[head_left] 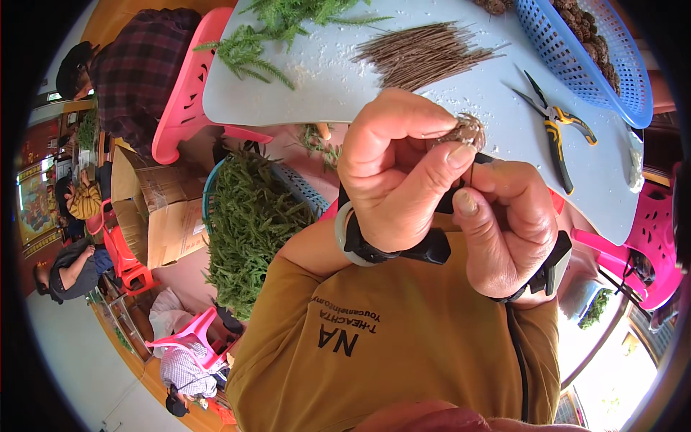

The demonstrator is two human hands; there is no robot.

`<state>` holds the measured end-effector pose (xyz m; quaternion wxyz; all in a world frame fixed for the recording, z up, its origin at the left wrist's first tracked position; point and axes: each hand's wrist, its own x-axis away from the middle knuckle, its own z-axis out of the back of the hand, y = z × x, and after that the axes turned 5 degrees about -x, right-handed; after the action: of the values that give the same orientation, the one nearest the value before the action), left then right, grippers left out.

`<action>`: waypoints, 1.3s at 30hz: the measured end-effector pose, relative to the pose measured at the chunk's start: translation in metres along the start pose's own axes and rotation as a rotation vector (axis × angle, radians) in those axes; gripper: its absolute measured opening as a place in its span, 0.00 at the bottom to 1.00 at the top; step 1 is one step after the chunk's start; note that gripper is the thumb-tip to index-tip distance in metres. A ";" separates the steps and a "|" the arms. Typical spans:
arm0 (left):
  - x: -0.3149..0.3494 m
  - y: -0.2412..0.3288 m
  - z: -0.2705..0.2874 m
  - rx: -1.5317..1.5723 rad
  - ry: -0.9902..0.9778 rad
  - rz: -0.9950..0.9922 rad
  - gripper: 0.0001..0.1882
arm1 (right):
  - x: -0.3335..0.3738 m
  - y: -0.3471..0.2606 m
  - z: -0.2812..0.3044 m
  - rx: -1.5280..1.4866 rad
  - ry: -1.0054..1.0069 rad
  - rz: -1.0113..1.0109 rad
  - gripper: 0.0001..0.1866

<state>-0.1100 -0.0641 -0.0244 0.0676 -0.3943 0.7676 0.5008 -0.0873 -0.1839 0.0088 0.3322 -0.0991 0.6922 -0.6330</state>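
Note:
My left hand (396,165) is raised close to the camera and pinches a small brown cone (466,132) between thumb and fingers. My right hand (507,223) sits just below and right of it, its thumb and fingers closed on a thin dark stem (471,173) under the cone. Both wrists wear black bands. My mustard-yellow sleeves (389,338) fill the lower middle of the view.
A pale table (331,79) carries a bundle of thin brown sticks (421,54), green sprigs (277,29), yellow-handled pliers (554,126) and a blue basket (576,50) of brown cones. A basket of green sprigs (248,223), a cardboard box (162,212), pink chairs and seated people lie left.

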 end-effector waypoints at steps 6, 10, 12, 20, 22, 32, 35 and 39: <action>0.000 -0.001 0.006 -0.200 0.009 -0.143 0.11 | -0.001 0.009 -0.002 0.041 0.021 0.083 0.07; -0.006 -0.001 0.017 -0.387 -0.167 -0.353 0.15 | 0.001 0.009 -0.004 0.009 0.038 0.057 0.07; -0.009 0.001 0.022 -0.423 -0.256 -0.387 0.15 | 0.001 0.009 -0.004 0.028 0.047 0.071 0.07; -0.008 0.009 0.026 -0.613 -0.306 -0.510 0.15 | 0.004 -0.011 0.002 0.101 -0.018 0.005 0.07; -0.008 0.012 0.025 -0.702 -0.295 -0.555 0.15 | 0.004 -0.013 0.002 0.105 -0.026 -0.014 0.08; -0.012 0.019 0.022 -0.802 -0.321 -0.584 0.13 | 0.006 -0.021 0.004 0.072 -0.017 -0.078 0.09; -0.012 0.023 0.018 -0.893 -0.342 -0.633 0.13 | 0.007 -0.020 0.007 0.063 -0.022 -0.086 0.09; -0.013 0.027 0.015 -0.976 -0.366 -0.679 0.14 | 0.009 -0.019 0.007 -0.001 -0.004 -0.099 0.10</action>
<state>-0.1243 -0.0396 -0.0061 0.1657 -0.5095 0.2581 0.8040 -0.0955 -0.1977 0.0242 0.3019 -0.1348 0.6861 -0.6480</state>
